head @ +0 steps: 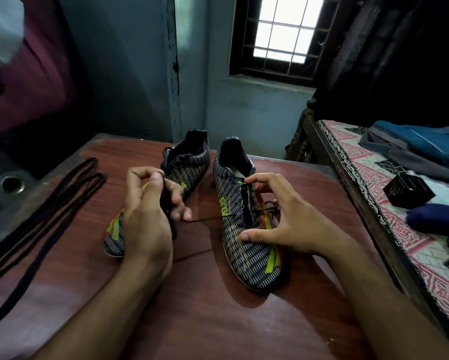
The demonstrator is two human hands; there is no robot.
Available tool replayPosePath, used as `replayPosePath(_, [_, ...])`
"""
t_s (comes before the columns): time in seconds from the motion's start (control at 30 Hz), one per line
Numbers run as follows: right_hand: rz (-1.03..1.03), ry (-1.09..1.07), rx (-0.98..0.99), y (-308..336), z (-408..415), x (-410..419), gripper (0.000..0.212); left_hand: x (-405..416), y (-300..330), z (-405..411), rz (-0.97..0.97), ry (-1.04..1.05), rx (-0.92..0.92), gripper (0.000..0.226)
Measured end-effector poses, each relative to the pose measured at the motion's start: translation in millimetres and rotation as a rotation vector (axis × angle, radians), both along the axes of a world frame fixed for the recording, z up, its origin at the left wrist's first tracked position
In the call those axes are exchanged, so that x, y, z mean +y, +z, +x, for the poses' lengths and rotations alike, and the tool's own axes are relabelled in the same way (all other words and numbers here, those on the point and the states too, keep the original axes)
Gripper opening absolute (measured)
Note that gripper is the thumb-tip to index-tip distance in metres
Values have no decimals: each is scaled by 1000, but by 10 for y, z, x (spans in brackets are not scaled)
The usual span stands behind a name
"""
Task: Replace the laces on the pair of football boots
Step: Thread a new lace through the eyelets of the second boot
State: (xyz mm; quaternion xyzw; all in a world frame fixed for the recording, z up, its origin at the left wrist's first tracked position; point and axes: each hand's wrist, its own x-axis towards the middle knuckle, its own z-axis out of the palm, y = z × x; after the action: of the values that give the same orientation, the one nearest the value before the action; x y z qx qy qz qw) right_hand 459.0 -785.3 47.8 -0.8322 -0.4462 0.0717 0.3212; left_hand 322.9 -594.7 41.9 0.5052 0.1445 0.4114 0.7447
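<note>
both forearms come in from the bottom edge over a reddish wooden table (pixel 213 320). going l to r: far left on the table lie loose black laces (pixel 44 211), long flat loops running diagonally, well apart from the boots. behind them, off the table's back-left corner, a round metal ring (pixel 11 183) set in a grey surface.

next, left hand (pixel 150 211) hovers over the left boot (pixel 184 165), hiding most of its front; fingers curled, thumb + forefinger pinching a thin black lace (pixel 205 219). lace runs taut from that hand across the gap to the right boot's eyelet row, w/ more of it bunched dark under the palm. left boot's toe pokes out below the hand, toe toward the camera, heel away.

right boot (pixel 244 245) stands upright just beside the left one, not touching, same way round, dark w/ pale dashes + lime green marks, orange along its far side. right hand (pixel 285 219) is spread over it: thumb tip pressing on the upper near the toe, forefinger touching the tongue area by the collar, other fingers loosely bent on the far side. can't tell if those fingers grip the bit of lace showing there.

far right: bed (pixel 368 203) w/ a red-white patterned cover, a small black box (pixel 409 191) and folded clothes (pixel 425 144) on it. window (pixel 283 29) w/ bars in the back wall.
</note>
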Motion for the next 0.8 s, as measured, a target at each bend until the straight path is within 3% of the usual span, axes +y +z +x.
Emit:
replayPosePath(0.13, [-8, 12, -5, 7, -4, -12, 89, 36, -86, 7, 187, 47, 26, 20])
replayPosePath(0.23, [84, 37, 60, 41, 60, -73, 67, 22, -186, -4, 738, -4, 230, 20])
replayPosePath(0.3, [124, 46, 72, 55, 123, -123, 50, -6, -259, 12, 1003, -49, 363, 22])
replayPosePath(0.4, [67, 21, 26, 38, 163, -119, 26, -20, -326, 32, 1068, -94, 411, 20])
replayPosePath(0.5, [83, -5, -9, 17, 155, -107, 18, 16, -352, 52, 1134, -40, 404, 9])
replayPosePath(0.7, [99, -17, -94, 22, 165, -123, 14, -4, -252, -16, 1393, 139, 596, 32])
replayPosePath(0.8, [59, -11, -119, 18, 147, -91, 12, 101, -186, -162, 1614, 138, 755, 46])
